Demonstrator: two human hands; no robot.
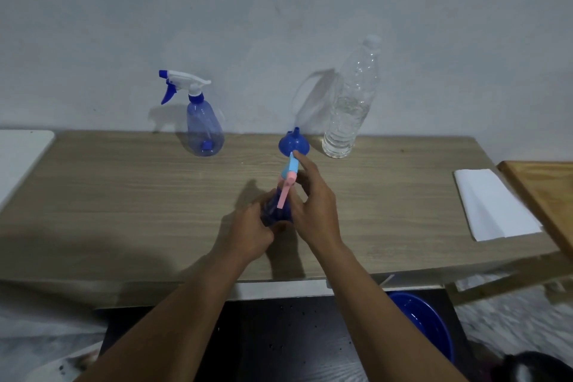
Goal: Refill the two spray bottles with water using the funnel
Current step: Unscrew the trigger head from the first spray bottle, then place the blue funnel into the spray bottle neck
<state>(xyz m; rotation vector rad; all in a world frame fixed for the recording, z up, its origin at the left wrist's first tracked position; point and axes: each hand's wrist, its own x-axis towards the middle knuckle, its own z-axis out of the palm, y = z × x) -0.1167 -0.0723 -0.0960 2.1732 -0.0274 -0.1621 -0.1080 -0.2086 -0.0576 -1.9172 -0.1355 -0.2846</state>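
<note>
— Wood-grain table (124, 195) is set against a plain grey wall (279, 9); what is being held over it?

— A small blue spray bottle (274, 211) is gripped at the middle of the table, near the front edge. The left hand (251, 234) is closed around its body from the left, low down. The right hand (313, 205) is curled about its top from the right, the fingers around the pink and light-blue spray head (288, 178), the forefinger stretched out along it.

— So the bottle sits between the two hands?

— Yes, body in the left, head in the right. Whether the head is screwed on or loose cannot be told; the picture is blurred there.

— And the rest?

— A blue funnel (294, 143) is stood mouth-down just beyond the right forefinger. A second bottle (203, 127), clear blue with a white and blue trigger, is placed upright at the back left. A water bottle (350, 108), partly filled, is stood at the back, right of the funnel. White paper (493, 205) is laid at the right end. A blue basin (424, 322) is seen below the table edge
</note>
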